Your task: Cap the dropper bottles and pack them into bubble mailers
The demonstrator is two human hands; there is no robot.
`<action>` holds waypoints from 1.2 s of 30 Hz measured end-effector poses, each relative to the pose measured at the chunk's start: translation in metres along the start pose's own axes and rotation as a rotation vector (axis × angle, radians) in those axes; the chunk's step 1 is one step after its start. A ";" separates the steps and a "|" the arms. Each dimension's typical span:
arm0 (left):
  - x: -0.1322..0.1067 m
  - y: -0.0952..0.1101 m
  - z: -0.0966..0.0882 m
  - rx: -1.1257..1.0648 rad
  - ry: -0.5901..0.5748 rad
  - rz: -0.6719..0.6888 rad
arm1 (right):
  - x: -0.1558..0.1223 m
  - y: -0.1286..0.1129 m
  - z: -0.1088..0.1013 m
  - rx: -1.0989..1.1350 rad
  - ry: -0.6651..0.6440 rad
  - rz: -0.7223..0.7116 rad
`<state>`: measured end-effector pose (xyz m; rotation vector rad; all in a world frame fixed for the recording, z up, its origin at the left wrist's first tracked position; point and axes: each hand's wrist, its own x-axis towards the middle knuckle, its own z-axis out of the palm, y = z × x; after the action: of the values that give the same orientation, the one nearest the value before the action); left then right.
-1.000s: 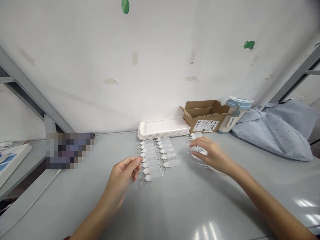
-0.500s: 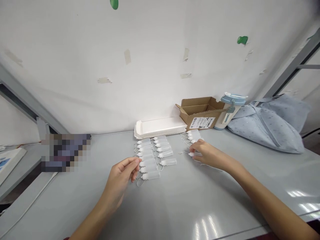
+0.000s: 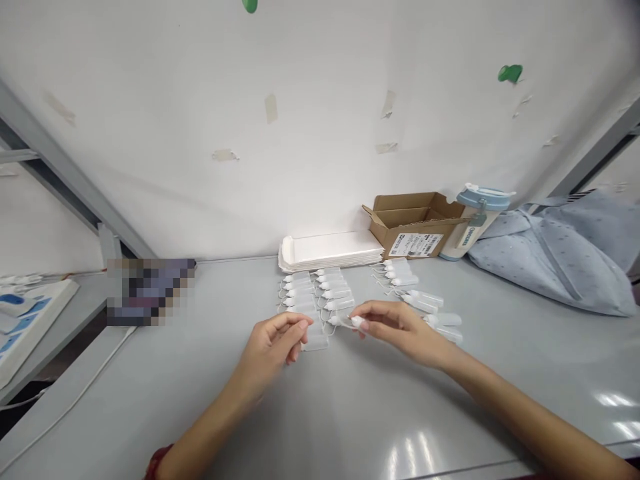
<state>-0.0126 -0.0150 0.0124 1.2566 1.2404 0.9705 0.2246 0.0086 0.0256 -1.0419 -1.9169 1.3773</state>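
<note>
My right hand (image 3: 400,332) pinches a small clear bottle with a white pointed cap (image 3: 357,322); most of its body is hidden behind the fingers. Thumb and fingertips of my left hand (image 3: 277,343) are drawn together above a column of similar bottles (image 3: 300,293), hiding some of them; whatever they may hold does not show. Beside this column lies a second column of bottles (image 3: 339,293), each with a thin white cord loop. Further right, more bottles (image 3: 401,273) lie in a looser group, some of them (image 3: 443,327) behind my right hand.
A stack of flat white cartons (image 3: 335,248) lies against the wall. Right of it stand an open cardboard box (image 3: 413,237), a blue-lidded cup (image 3: 475,223) and a pale blue cloth bag (image 3: 545,260). A blurred-out dark object (image 3: 155,293) with a white cable (image 3: 75,403) is at left.
My right hand has moved left from the loose group to the second column, carrying a bottle. My left hand stays by the left column. The view has shifted slightly.
</note>
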 end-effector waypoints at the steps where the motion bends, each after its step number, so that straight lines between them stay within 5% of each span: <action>1: 0.000 0.000 0.001 0.017 -0.027 -0.002 | 0.000 0.000 0.006 0.006 -0.027 0.013; 18: -0.003 -0.004 0.010 0.128 -0.190 0.017 | 0.000 0.002 0.029 -0.051 -0.052 -0.078; 36: -0.004 -0.005 0.008 0.139 -0.205 0.019 | -0.001 0.000 0.028 -0.086 -0.057 -0.089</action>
<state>-0.0057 -0.0209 0.0075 1.4407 1.1525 0.7575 0.2027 -0.0069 0.0166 -0.9540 -2.0551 1.2977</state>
